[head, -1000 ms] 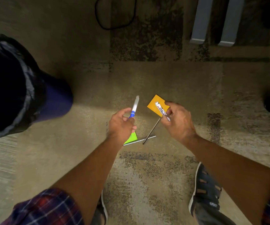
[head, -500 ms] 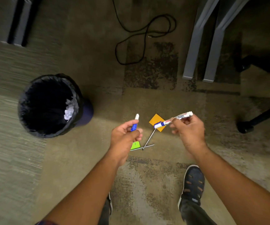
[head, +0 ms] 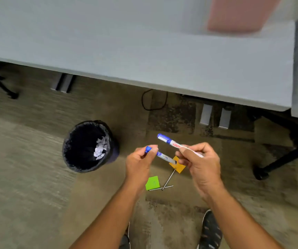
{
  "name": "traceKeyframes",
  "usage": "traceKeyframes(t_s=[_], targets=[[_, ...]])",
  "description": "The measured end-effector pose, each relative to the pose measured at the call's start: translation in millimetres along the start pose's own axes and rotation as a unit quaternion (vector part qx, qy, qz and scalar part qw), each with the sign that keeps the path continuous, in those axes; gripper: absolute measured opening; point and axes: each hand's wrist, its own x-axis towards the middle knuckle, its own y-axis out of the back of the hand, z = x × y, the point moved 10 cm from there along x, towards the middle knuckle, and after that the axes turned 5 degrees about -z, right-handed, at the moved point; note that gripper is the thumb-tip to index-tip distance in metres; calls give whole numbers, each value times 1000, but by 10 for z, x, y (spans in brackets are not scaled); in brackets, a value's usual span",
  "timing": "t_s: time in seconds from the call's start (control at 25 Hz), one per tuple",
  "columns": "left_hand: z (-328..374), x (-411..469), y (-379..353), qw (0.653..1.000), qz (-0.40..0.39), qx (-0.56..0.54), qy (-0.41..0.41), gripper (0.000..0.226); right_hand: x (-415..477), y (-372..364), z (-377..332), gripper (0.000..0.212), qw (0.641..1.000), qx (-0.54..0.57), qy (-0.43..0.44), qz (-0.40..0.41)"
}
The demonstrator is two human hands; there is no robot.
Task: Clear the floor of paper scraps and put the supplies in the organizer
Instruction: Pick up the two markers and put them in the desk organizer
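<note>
I see a mottled olive carpet [head: 28, 177] below me, with a grey desk [head: 144, 51] filling the top of the view and a blurred pink shape [head: 238, 13] lying on it. A black-lined trash bin [head: 89, 146] stands on the carpet to the left of my hands, with crumpled white paper [head: 100, 149] inside. My left hand [head: 141, 162] has its fingers curled tight around a blue-capped marker [head: 160, 156], the cap poking out by the thumb and the barrel slanting down to the right. My right hand [head: 200, 162] pinches a second marker [head: 173, 143] between thumb and fingers, its blue cap pointing up and to the left. Both markers are in the air above the floor. Under my hands lie an orange paper scrap [head: 179, 167], a green paper scrap [head: 152, 182] and two thin sticks [head: 168, 179] that cross just beside the green one. A black cable [head: 153, 99] loops under the desk edge.
</note>
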Motion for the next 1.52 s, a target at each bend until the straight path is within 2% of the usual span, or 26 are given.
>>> traceKeyframes(t_s=[0.2,0.44,0.64,0.8,0.92,1.16,1.28,1.52], targets=[[648,-387,254,995,6,-91,31,13,-386,-455,-565,23,990,-127,22,-56],[1588,-756,812,988,-21,-153,2,21,-948,-1397,-1021,14,955,-257,84,-122],[2255,-1055,1363,991,-51,-126,-17,19,-1516,-2168,-1416,36,919,-333,128,-166],[2653,-1200,1685,990,-69,-117,-24,19,-1917,-2578,-1627,32,913,-341,159,-157],[2868,-1292,1756,990,-98,-97,-36,16,-2106,-2666,-1714,29,920,-333,166,-121],[3204,-1405,1227,977,-200,-51,-51,18,-2157,-2373,-2100,22,941,-286,177,-47],[3412,-1365,827,979,-190,-39,-57,17,-1976,-2087,-2398,19,941,-284,182,-33],[4026,-1096,-434,984,-160,-3,-81,16,-1159,-1309,-3318,8,932,-306,195,2]])
